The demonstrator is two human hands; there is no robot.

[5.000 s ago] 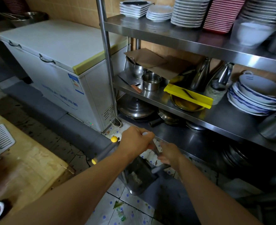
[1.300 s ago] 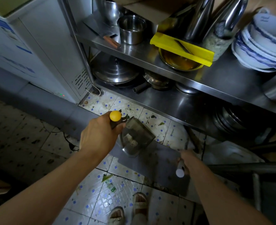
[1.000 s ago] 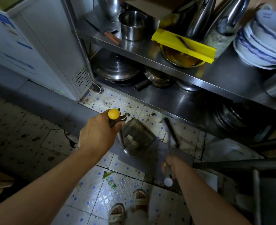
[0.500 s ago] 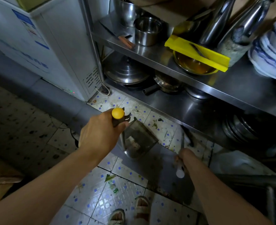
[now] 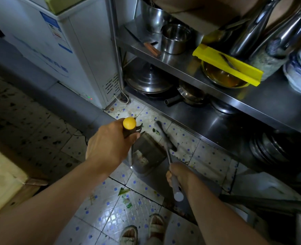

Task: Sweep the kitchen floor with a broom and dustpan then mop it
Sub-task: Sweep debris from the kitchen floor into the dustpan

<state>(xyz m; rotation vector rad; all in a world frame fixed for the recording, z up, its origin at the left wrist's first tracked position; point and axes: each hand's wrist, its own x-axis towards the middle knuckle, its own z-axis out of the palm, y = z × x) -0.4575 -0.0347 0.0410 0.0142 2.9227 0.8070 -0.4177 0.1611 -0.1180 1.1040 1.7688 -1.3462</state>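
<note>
Left hand grips the dustpan handle, its pan on the floor tiles holding scraps. Right hand grips the broom, its head just beyond the pan's mouth. Sweeping is under way; next, judging by this, draw the nearby green scraps in.

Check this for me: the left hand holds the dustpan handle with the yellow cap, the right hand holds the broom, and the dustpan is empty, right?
Not quite. The head view shows the dustpan already has pale debris in it, so it is not empty. The rest stands: the left hand grips the yellow-capped dustpan handle, and the right hand grips the broom.
</note>
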